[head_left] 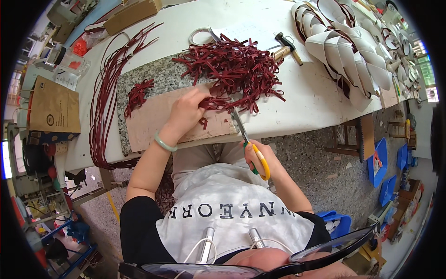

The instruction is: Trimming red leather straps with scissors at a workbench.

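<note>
My right hand [261, 156] grips a pair of scissors [240, 126] by their yellow and green handles, with the blades pointing away from me. At the near side of a heap of dark red strip bows [232, 65], my left hand [188, 110] has its fingers closed on a dark red strip bow [216, 103]. The scissor tips are close to its right end; whether they touch it I cannot tell. Beneath lies a pale board [153, 125] on a speckled stone slab [121, 88]. A small cut piece [203, 122] rests on the board, and a smaller bundle of bows [138, 96] lies to the left.
Long dark red strips [100, 111] hang over the table's left edge. Beyond the heap are a tape roll [200, 36] and a hammer [289, 48]. White curved pieces [346, 56] are piled at the right. A brown paper bag [53, 107] stands at the left, near a clear jar [69, 60].
</note>
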The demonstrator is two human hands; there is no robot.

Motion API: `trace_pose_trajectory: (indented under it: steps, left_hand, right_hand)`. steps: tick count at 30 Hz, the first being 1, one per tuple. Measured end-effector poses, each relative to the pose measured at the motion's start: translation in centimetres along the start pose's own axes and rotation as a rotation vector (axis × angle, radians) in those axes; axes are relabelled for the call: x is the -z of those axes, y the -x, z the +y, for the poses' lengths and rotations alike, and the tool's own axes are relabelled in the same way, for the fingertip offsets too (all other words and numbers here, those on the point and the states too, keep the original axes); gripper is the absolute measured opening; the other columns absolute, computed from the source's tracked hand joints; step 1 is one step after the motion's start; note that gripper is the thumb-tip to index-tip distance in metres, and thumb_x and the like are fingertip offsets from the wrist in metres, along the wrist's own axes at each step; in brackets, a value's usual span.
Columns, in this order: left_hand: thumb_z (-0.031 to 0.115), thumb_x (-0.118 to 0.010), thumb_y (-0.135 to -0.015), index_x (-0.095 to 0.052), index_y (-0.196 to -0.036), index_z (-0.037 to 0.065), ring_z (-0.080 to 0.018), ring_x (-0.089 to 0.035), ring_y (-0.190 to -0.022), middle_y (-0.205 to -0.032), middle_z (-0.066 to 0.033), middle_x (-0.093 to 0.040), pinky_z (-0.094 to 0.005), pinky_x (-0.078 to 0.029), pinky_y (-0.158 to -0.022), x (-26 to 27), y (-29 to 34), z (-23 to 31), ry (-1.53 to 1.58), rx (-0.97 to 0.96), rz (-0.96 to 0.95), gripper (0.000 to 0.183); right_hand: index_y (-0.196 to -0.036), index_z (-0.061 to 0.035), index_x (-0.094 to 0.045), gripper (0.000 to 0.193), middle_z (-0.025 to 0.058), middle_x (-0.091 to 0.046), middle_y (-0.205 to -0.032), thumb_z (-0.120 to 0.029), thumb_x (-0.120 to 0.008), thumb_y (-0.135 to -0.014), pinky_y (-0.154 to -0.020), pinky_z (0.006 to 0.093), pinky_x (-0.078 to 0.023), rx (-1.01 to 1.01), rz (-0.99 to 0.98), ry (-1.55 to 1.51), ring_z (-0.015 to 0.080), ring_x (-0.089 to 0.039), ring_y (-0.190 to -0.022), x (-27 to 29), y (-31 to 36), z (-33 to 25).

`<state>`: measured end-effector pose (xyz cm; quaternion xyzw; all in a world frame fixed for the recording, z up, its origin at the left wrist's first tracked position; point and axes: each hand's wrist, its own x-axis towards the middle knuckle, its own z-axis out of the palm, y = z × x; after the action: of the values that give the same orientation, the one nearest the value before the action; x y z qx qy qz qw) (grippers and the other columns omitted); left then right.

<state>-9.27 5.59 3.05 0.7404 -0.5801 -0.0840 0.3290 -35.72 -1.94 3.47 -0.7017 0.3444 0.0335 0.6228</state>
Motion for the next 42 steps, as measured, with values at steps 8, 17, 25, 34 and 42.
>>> trace_pose_trajectory:
  steps: [8, 17, 25, 34, 42]
  left_hand:
    - [-0.009, -0.062, -0.068, -0.064, -0.102, 0.005, -0.0311, -0.061, -0.076, -0.088, -0.0135, -0.058, -0.0352, -0.049, -0.064, 1.5, 4.1, 1.2, 0.007, 0.042, -0.004, 0.036]
    - [0.000, -0.066, -0.072, -0.065, -0.103, 0.009, -0.0262, -0.062, -0.076, -0.090, -0.0069, -0.059, -0.0353, -0.050, -0.065, 1.1, 4.0, 1.4, 0.132, 0.171, 0.048, 0.032]
    - [-0.005, -0.064, -0.071, -0.067, -0.100, 0.006, -0.0260, -0.061, -0.078, -0.087, -0.0082, -0.058, -0.0331, -0.048, -0.068, 1.1, 4.0, 1.3, 0.094, 0.162, 0.009, 0.031]
    - [-0.011, -0.055, -0.068, -0.067, -0.100, 0.006, -0.0272, -0.062, -0.081, -0.088, -0.0085, -0.058, -0.0345, -0.049, -0.070, 1.2, 4.0, 1.4, 0.104, 0.175, 0.001, 0.038]
    - [-0.012, -0.054, -0.067, -0.067, -0.100, 0.007, -0.0281, -0.062, -0.081, -0.089, -0.0091, -0.060, -0.0343, -0.049, -0.070, 1.1, 4.1, 1.2, 0.099, 0.170, 0.005, 0.040]
  right_hand:
    - [-0.097, 0.0016, -0.057, 0.064, 0.0025, -0.053, -0.061, -0.058, -0.034, -0.095, -0.053, 0.0273, -0.045, -0.034, -0.165, 0.024, 0.0123, -0.054, -0.051, -0.2, -0.1, -0.6]
    - [-0.096, 0.0056, -0.059, 0.069, 0.0013, -0.052, -0.054, -0.057, -0.029, -0.096, -0.052, 0.0249, -0.043, -0.082, -0.237, 0.029, 0.0097, -0.049, -0.048, -0.4, 0.2, -1.5]
    - [-0.074, -0.0040, -0.052, 0.063, 0.0028, -0.052, -0.055, -0.061, -0.033, -0.094, -0.047, 0.0261, -0.042, -0.126, -0.179, -0.007, 0.0112, -0.053, -0.046, -1.2, -1.0, -2.5]
    - [-0.080, -0.0018, -0.055, 0.064, 0.0024, -0.052, -0.051, -0.061, -0.035, -0.093, -0.046, 0.0259, -0.042, -0.099, -0.153, -0.047, 0.0109, -0.052, -0.044, -1.7, -1.2, -1.8]
    - [-0.078, -0.0019, -0.058, 0.064, 0.0073, -0.055, -0.054, -0.060, -0.036, -0.094, -0.051, 0.0298, -0.045, -0.096, -0.106, 0.103, 0.0180, -0.057, -0.048, -1.6, -1.0, -2.3]
